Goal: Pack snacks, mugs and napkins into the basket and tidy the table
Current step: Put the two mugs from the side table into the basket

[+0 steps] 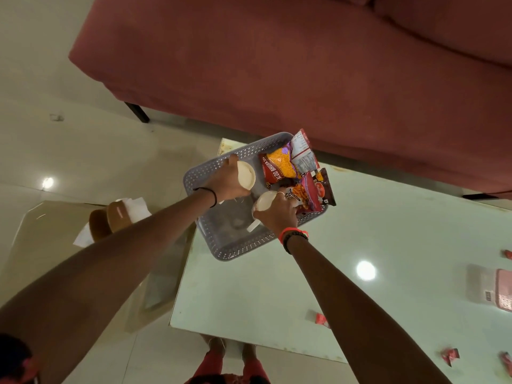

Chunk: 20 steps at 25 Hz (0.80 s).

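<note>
Both hands are inside the basket (221, 246), which sits on the table (277, 295). Left hand (227, 180) is closed around a pale mug (246, 174), mouth up. Right hand (277, 214) is closed over a second mug (264, 200), its handle poking out below the palm. Snack packets (279, 164) are stacked just beyond the right hand. Napkins (135, 205) lie well left of the left hand, outside the basket. Red wrappers (321, 320) are scattered on the table to the right.
</note>
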Each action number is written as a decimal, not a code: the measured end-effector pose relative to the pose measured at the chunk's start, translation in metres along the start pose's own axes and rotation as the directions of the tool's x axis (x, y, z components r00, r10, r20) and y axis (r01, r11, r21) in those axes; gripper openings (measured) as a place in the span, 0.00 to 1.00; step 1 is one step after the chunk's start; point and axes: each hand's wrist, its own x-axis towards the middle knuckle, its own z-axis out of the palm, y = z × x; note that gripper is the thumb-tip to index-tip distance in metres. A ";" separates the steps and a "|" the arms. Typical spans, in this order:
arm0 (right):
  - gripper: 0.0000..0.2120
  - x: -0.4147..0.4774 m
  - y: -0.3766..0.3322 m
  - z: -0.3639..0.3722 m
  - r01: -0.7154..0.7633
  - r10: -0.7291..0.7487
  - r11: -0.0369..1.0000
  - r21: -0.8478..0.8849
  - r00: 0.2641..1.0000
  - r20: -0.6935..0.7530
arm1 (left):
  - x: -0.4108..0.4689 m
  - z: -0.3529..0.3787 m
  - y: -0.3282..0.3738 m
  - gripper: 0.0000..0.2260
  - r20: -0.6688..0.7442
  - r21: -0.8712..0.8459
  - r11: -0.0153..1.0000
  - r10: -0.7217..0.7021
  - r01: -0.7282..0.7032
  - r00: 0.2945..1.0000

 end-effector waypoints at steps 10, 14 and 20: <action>0.45 0.011 0.007 0.007 -0.057 0.056 0.995 0.087 0.998 0.017 | 0.052 0.022 0.017 0.43 0.094 0.073 0.995 0.056 -0.063 0.994; 0.45 0.012 0.014 0.005 0.001 -0.008 0.996 0.088 0.997 0.079 | 0.062 0.016 0.009 0.44 0.137 0.068 0.992 0.093 -0.103 0.986; 0.41 0.012 0.016 0.000 -0.023 0.008 0.978 0.205 0.997 0.070 | 0.068 -0.009 -0.003 0.42 0.242 0.026 0.989 0.133 -0.144 0.961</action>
